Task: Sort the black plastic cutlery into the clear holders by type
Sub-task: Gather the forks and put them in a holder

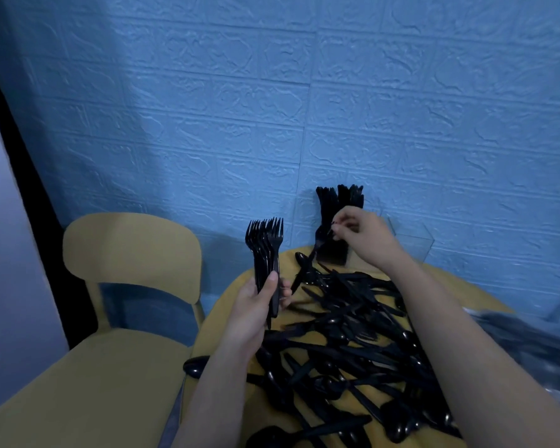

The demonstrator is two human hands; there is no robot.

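Mostly yellow round table (227, 305), cutlery pile (343, 344), blue embossed wall (272, 108), yellow chair (126, 247)

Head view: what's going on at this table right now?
A person is sorting black plastic cutlery. The left hand grips a bunch of forks upright, tines up. The right hand pinches one piece at a clear holder already packed with cutlery by the wall. A large unsorted pile covers the yellow table.

Cutlery pile (346, 344) cut off below; clear holder (414, 245) barely discernible.
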